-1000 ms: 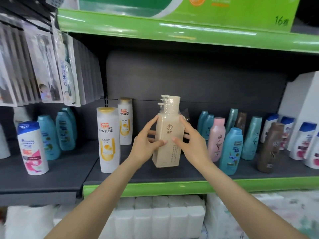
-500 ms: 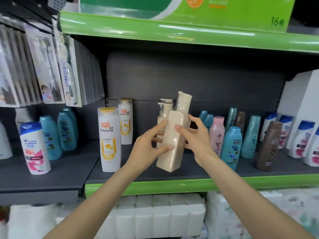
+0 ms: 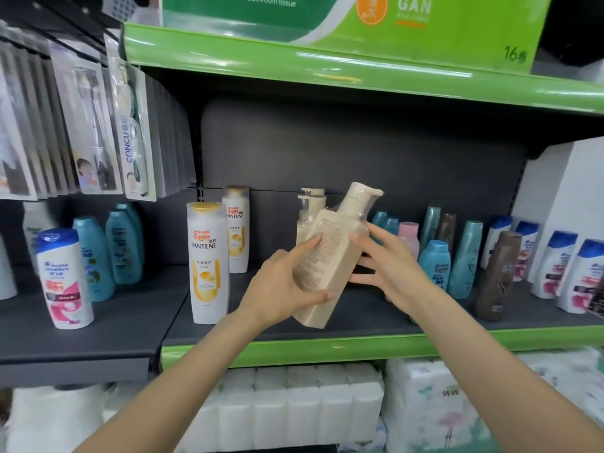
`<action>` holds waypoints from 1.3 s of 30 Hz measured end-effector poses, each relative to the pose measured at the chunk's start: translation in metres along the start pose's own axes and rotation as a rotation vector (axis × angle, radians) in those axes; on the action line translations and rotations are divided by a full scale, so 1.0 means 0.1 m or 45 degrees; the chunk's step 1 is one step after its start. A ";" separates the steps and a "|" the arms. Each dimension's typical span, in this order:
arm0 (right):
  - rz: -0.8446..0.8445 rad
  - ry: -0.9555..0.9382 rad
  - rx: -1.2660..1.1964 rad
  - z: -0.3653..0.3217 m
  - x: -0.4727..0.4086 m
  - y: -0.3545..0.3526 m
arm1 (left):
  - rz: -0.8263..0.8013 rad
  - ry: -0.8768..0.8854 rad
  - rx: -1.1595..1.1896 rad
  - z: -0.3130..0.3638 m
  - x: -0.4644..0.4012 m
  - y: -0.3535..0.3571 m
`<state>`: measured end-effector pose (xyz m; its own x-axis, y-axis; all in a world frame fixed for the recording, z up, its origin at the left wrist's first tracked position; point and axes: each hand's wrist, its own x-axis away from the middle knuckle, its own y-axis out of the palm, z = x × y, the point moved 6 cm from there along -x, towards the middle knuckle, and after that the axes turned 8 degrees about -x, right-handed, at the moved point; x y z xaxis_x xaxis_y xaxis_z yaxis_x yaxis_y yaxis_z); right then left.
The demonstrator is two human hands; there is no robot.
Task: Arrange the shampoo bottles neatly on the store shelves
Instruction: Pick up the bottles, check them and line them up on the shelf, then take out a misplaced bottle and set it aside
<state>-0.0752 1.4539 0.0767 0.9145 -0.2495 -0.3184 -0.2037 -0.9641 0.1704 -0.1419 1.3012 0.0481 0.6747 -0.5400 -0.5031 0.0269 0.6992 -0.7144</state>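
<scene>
Shampoo bottle, beige with a pump top, is held tilted above the dark shelf, its pump leaning to the right and its printed back label facing the camera. The left hand grips its lower body, thumb on the label and fingers wrapped under the near edge. The right hand has its fingers spread, with the fingertips against the bottle's right side; whether it really grips or only steadies the bottle is hard to say. Just behind stands a second pump bottle of the same colour, upright on the shelf. To the left stand two white Pantene bottles, one behind the other. To the right are a pink bottle, several blue bottles and a brown bottle. Packs of tissue rolls fill the level below.
</scene>
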 end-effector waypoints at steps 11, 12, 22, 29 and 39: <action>0.249 -0.017 0.054 0.04 0.49 -0.29 | -0.180 0.293 0.020 0.25 0.11 0.08; 0.291 -0.004 0.067 0.03 0.56 -0.35 | -0.189 0.310 0.045 0.31 0.12 0.15; 0.663 0.010 0.273 -0.23 1.44 -1.31 | -0.235 0.388 0.539 1.37 0.12 1.00; 0.865 0.081 0.320 -0.39 2.32 -2.51 | -0.371 0.366 0.577 2.36 0.18 2.05; 0.985 0.222 0.384 -0.42 3.27 -4.31 | -0.662 0.289 0.762 3.69 0.33 3.68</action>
<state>0.3263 1.7916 -0.0619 0.5149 -0.8550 -0.0620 -0.8560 -0.5167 0.0175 0.1626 1.7138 -0.0518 0.3041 -0.9004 -0.3113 0.7265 0.4305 -0.5355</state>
